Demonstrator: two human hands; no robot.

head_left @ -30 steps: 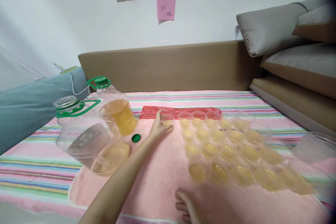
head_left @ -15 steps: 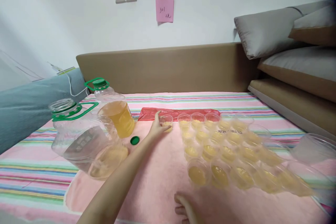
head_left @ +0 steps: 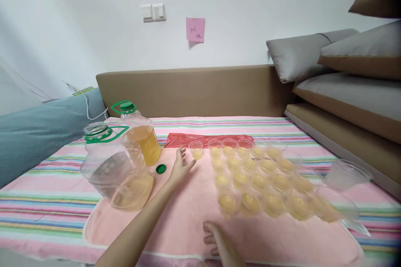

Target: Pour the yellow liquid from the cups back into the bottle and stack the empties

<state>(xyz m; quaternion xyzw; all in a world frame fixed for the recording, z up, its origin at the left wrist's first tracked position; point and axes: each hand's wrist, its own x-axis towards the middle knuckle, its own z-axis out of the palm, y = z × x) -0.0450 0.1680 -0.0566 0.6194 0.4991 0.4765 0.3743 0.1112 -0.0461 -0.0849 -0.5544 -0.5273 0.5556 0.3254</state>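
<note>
My left hand point(head_left: 181, 166) is open, with its thumb and fingers spread. Just beyond it, to the right, a small clear plastic cup point(head_left: 196, 150) of pale yellow liquid stands upright on the pink mat point(head_left: 184, 204). My right hand point(head_left: 214, 240) hovers low at the near side of the mat, fingers loosely bent and apart, holding nothing. To the right, rows of clear cups point(head_left: 249, 203) with yellow liquid stand close together. A clear jug point(head_left: 115, 171) with a green handle, uncapped and low on liquid, is left of my forearm. Its green cap point(head_left: 161, 169) lies on the mat.
Behind the uncapped jug stands a capped jug point(head_left: 145, 144), about half full of yellow liquid. A red plastic bag point(head_left: 178, 140) lies flat behind the cups. A larger clear container point(head_left: 346, 175) is at the right, below stacked cushions point(head_left: 351, 91). Striped cloth point(head_left: 50, 204) surrounds the mat.
My left hand has let go of the small cup and drawn back toward me and left; the cup stays standing. The view has tilted up slightly. My right hand stays low, fingers still loosely bent.
</note>
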